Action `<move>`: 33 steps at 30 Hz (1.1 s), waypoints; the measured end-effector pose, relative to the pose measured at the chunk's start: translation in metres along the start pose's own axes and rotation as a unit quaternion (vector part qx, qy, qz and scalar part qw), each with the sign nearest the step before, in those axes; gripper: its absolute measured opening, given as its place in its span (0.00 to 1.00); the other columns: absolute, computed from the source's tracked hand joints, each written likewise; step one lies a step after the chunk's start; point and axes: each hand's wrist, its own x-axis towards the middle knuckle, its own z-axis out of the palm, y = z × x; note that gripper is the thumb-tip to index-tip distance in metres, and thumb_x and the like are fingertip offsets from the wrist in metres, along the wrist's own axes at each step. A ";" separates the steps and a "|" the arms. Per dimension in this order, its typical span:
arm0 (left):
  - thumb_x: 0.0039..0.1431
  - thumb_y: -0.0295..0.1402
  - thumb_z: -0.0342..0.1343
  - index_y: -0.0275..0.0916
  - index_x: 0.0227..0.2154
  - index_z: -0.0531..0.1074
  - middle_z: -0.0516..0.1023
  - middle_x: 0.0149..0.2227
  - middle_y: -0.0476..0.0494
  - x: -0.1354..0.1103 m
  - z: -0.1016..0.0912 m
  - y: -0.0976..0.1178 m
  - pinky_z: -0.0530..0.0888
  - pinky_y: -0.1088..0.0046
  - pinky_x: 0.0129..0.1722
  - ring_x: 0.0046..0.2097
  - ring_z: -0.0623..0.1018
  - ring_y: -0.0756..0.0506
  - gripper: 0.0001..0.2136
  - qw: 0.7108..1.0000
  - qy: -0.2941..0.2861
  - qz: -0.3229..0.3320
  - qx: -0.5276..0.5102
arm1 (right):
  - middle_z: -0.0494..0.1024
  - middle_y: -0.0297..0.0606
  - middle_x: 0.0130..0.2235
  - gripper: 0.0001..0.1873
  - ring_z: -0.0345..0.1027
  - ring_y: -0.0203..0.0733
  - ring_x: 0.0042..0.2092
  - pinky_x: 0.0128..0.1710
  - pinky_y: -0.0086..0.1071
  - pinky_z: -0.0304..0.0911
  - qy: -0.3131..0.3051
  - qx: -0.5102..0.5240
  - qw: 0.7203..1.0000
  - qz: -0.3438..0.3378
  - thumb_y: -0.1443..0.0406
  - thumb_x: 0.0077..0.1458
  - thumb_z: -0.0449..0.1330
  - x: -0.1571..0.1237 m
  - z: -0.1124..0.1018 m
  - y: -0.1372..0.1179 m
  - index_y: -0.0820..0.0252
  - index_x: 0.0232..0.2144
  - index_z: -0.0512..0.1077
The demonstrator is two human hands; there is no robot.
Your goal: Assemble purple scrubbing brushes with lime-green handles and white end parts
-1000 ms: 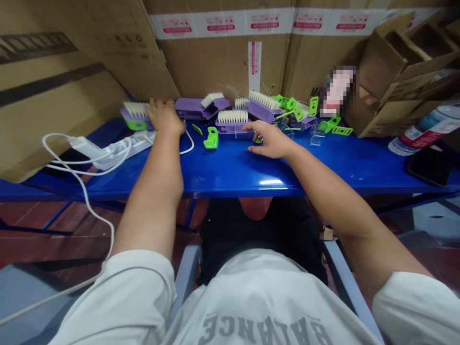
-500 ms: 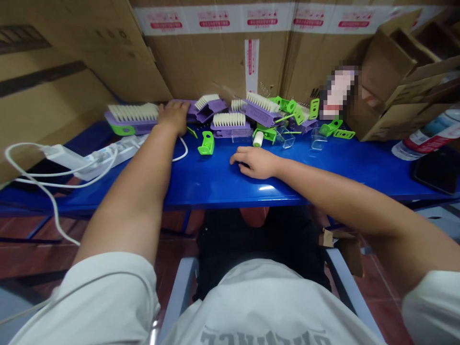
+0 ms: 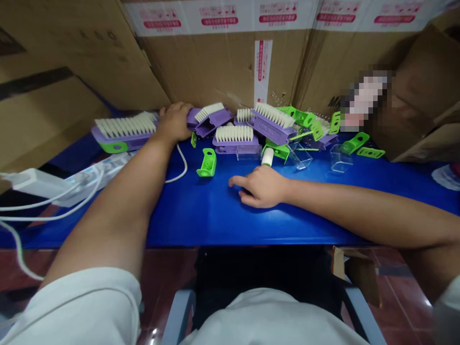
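Observation:
My left hand (image 3: 175, 122) reaches to the back of the table, among purple brush parts. Its fingers bend down out of sight, so what they hold, if anything, is hidden. Left of it lies a purple brush (image 3: 125, 129) with white bristles and a green end. Just to its right, another purple brush piece (image 3: 212, 116) leans on the pile. My right hand (image 3: 264, 187) rests on the blue table, empty, index finger stretched out and the others loosely curled. Near it are a white roller (image 3: 267, 156) and a loose green bracket (image 3: 207, 163).
More bristled brushes (image 3: 235, 139), green parts (image 3: 304, 116) and clear plastic pieces (image 3: 340, 159) lie along the back of the blue table (image 3: 201, 215). Cardboard boxes (image 3: 223, 62) wall the back. A white power strip (image 3: 93, 179) with cables lies at left; a bottle (image 3: 447, 176) stands far right.
The camera view has shifted closer to the table, so its things appear lower and larger. My left hand stays at the brush parts, and my right hand still rests on the table.

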 end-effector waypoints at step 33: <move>0.35 0.54 0.92 0.34 0.69 0.68 0.73 0.69 0.37 -0.004 0.012 -0.018 0.62 0.56 0.80 0.73 0.69 0.34 0.61 0.921 0.247 -0.073 -0.293 | 0.95 0.45 0.39 0.24 0.87 0.51 0.38 0.45 0.43 0.64 0.013 0.144 0.986 -0.081 0.57 0.77 0.58 -0.007 0.013 0.020 0.59 0.64 0.85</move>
